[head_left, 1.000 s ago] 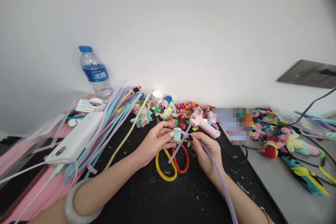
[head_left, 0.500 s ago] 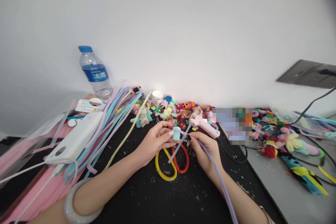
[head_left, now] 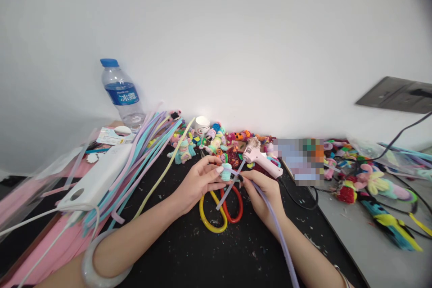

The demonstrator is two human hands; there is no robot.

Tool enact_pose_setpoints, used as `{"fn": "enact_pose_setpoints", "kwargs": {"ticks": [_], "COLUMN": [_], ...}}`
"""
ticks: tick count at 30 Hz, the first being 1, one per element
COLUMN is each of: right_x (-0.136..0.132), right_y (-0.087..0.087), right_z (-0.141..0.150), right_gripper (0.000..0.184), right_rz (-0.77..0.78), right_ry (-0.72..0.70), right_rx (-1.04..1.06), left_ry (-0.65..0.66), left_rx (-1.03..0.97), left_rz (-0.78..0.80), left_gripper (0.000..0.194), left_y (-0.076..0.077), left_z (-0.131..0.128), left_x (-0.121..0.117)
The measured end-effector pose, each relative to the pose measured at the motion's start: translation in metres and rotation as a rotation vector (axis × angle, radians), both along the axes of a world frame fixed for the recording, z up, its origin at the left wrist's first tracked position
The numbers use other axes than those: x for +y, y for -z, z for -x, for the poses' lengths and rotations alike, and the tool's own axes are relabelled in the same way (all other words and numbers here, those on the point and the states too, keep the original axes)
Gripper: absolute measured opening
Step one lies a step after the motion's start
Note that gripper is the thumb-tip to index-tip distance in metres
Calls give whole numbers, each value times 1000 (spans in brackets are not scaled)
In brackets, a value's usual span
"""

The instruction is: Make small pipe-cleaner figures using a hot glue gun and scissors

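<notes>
My left hand [head_left: 203, 177] pinches a small mint-green fuzzy figure [head_left: 226, 173] made of coiled pipe cleaner. A lavender pipe cleaner [head_left: 276, 221] lies against the figure, and my right hand [head_left: 263, 191] grips it near that end, with the long tail hanging over my wrist toward the front edge. Below my hands are the scissors [head_left: 213, 228], with one yellow and one red handle loop; their blades are mostly hidden. Just behind my right hand rests a pink glue gun [head_left: 261, 159], its translucent glue stick [head_left: 224, 198] reaching across the scissors.
Loose pastel pipe cleaners [head_left: 145, 162] and a white power bank [head_left: 97, 177] lie at left, near a water bottle [head_left: 122, 94]. Small fuzzy figures [head_left: 185, 150] and a paper cup [head_left: 202, 125] line the wall. More figures [head_left: 388, 184] and black cables [head_left: 312, 204] are at right.
The mint-green figure has turned slightly in my left fingers and shifted a little left. The lavender pipe cleaner's hanging tail has swung a bit left. My hands stay nearly in place.
</notes>
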State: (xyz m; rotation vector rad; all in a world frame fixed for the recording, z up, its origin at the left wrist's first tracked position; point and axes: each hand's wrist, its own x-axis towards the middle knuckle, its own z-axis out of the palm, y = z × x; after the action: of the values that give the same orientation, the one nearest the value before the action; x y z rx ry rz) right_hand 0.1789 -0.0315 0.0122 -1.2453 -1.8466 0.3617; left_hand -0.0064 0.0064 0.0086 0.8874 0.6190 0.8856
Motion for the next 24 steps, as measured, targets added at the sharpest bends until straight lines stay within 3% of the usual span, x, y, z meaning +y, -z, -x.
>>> {"fn": "enact_pose_setpoints", "kwargs": {"ticks": [7,12,19,24], "right_x": [0,-1,0,10], "right_y": [0,0,1,1], "right_z": [-1,1,6,10], "right_gripper": [17,16,24,21], "right_rz": [5,107,432,467], "right_ry": [-9,-13,16,-118], "right_rx": [3,125,621,823], "left_ry": [1,3,29,20], "left_rx": [-25,-74,-106,-159], "left_rz": [-6,10,37,75], "left_gripper": [19,17,21,20], "left_y": [1,1,-1,-1], "left_z": [0,0,1,3], "left_x": [0,1,0,2]}}
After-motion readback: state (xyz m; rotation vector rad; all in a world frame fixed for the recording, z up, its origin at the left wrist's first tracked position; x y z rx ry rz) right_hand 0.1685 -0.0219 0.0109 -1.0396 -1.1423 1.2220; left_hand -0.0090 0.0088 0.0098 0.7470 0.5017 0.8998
